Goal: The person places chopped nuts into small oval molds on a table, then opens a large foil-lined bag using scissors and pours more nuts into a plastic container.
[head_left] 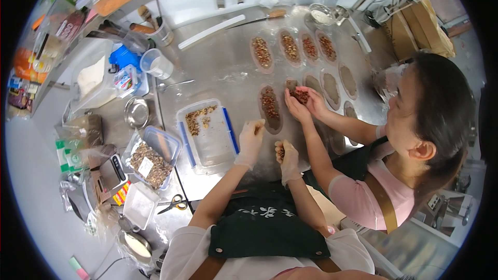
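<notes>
My gloved left hand (251, 142) is bent with fingertips together beside a lidless clear tray (206, 164); whatever it holds is too small to name. Chopped nut mixture (194, 122) lies in that tray. My gloved right hand (288, 161) is closed on a clump of nut mixture (280, 152). Just beyond my hands is a long dough oval (276, 122) topped with reddish-brown filling (269, 101). On my right, a co-worker's hands (303, 106) cup some filling over another dough piece. More filled ovals (289, 46) and plain ovals (330, 85) lie farther back on the steel table.
The co-worker (384, 171) stands close at my right. On the left are a bag of nuts (153, 163) in a tub, scissors (177, 202), a metal bowl (137, 112), a scale (111, 173) and a flour bin (91, 80). A knife (272, 15) and white bar (210, 32) lie at the back.
</notes>
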Demonstrator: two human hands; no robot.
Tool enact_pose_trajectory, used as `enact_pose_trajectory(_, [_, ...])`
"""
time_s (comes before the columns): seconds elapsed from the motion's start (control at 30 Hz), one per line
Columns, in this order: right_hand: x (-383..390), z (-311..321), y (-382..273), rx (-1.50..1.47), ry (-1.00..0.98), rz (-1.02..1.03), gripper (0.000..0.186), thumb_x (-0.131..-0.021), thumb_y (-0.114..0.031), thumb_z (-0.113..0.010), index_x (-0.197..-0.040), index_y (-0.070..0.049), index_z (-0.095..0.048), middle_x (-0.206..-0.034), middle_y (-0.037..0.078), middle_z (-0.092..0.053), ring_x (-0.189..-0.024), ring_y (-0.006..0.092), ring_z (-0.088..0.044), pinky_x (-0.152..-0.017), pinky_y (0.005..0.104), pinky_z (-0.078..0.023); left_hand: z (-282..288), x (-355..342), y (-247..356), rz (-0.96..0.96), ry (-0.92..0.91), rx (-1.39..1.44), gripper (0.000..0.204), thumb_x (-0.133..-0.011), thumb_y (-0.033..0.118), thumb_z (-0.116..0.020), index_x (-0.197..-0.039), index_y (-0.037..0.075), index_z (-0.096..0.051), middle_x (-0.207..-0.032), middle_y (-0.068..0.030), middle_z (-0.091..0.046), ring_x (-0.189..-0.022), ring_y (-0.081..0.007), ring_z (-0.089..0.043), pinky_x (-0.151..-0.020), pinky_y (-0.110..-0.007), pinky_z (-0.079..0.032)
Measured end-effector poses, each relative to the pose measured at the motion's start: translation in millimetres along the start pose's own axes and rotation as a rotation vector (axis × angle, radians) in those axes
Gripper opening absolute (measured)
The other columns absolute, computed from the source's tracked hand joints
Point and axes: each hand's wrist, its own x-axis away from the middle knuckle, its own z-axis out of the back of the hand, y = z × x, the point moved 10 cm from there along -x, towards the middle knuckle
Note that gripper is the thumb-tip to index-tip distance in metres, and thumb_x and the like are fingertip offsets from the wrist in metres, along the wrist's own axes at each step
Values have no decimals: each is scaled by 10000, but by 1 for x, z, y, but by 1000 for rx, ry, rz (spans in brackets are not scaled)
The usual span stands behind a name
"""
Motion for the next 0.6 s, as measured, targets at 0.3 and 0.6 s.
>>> enact_pose_trajectory(0.3, [9, -10, 14, -26, -29, -48, 294, -951, -247, -432, -790, -52, -581, -624, -3, -516, -433, 52, -407, -363, 196, -282, 152, 51, -77, 90, 338, -124, 90, -817, -2, -628, -885, 43, -591, -836, -113, -591, -745, -216, -573, -671, -312, -463])
enact_pose_trajectory(0.6, [17, -25, 63, -112, -70, -129, 318, -953, -273, -448, -832, -22, -602, -633, 5, -519, -481, 61, -421, -408, 197, -305, 163, 91, -83, 203, 199, 9, 109, -825, -27, -589, -915, 30, -613, -915, -79, -620, -844, -181, -601, -779, -275, -479])
